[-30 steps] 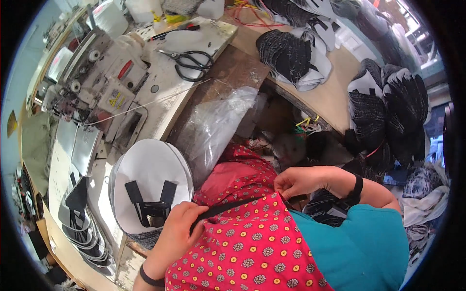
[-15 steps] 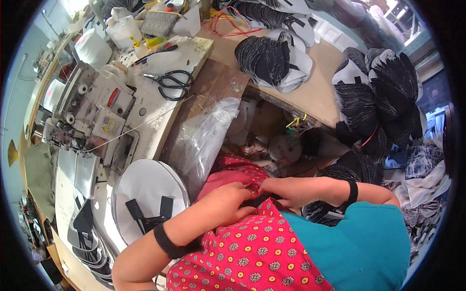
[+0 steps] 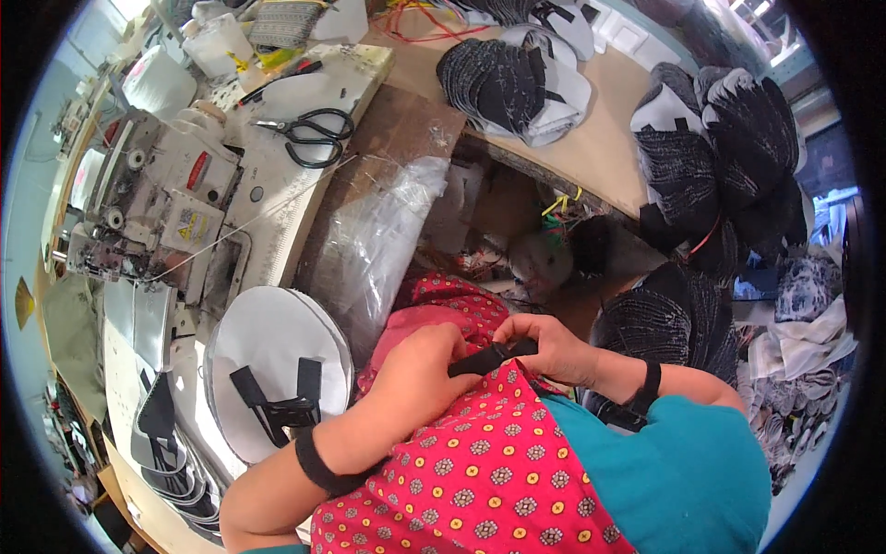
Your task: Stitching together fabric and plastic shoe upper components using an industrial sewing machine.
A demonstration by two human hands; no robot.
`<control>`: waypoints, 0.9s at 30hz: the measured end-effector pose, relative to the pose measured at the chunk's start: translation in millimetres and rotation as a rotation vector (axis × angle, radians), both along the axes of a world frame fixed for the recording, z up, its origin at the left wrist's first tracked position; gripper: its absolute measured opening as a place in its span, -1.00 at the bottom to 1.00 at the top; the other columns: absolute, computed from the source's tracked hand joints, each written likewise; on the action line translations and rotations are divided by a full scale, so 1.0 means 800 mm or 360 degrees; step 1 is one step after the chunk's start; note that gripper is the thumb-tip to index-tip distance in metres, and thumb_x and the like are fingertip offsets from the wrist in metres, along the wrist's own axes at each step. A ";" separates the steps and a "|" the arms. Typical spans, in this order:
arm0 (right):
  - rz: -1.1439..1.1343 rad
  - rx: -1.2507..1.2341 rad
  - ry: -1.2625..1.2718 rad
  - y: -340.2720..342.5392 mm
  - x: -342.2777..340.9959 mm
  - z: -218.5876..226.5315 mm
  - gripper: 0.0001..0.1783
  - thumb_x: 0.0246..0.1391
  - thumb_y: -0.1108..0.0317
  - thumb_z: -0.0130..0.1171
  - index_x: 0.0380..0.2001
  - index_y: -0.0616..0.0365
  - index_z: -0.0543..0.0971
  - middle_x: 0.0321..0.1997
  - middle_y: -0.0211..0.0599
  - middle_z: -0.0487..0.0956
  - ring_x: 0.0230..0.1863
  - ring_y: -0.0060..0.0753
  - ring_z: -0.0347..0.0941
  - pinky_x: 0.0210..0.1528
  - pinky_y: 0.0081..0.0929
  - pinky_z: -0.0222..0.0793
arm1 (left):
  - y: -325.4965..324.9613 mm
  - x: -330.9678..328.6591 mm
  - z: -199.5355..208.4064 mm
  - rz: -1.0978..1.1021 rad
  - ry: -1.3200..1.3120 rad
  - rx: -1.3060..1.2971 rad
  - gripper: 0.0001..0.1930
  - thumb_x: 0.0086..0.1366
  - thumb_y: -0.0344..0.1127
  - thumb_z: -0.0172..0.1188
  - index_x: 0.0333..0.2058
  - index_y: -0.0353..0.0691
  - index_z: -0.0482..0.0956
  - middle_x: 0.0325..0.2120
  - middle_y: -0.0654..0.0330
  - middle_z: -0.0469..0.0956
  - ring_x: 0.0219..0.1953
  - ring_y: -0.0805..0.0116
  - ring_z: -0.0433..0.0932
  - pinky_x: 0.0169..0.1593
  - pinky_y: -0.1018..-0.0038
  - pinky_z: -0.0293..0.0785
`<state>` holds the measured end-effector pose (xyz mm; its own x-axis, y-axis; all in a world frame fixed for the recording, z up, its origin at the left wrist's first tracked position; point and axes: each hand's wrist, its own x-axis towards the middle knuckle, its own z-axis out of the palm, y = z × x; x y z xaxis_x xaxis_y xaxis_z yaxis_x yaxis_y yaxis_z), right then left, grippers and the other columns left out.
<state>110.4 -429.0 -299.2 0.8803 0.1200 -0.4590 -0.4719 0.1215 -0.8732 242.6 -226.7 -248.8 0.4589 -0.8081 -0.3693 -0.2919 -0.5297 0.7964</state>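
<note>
Beyond the right edge of the bench [image 3: 358,76], a red patterned apron [image 3: 480,462] covered the person's front. The left hand [image 3: 423,362] and right hand [image 3: 556,351], well apart one second earlier, had drawn close together, each pinching the black strip [image 3: 482,359], which spanned the gap between them above the apron; both hands thus appeared to control it jointly.
</note>
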 end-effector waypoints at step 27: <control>0.0105 0.0390 -0.0013 0.011 -0.012 -0.001 -0.60 0.06 0.50 0.31 -0.02 0.26 0.49 -0.01 -0.39 0.55 0.04 -0.62 0.40 0.16 -0.54 0.33 | 0.034 -0.010 -0.035 0.0822 0.1566 -0.0542 -0.79 0.40 -0.24 0.03 -0.31 -0.20 0.58 -0.42 0.39 0.53 -0.38 0.65 0.44 -0.26 0.59 0.40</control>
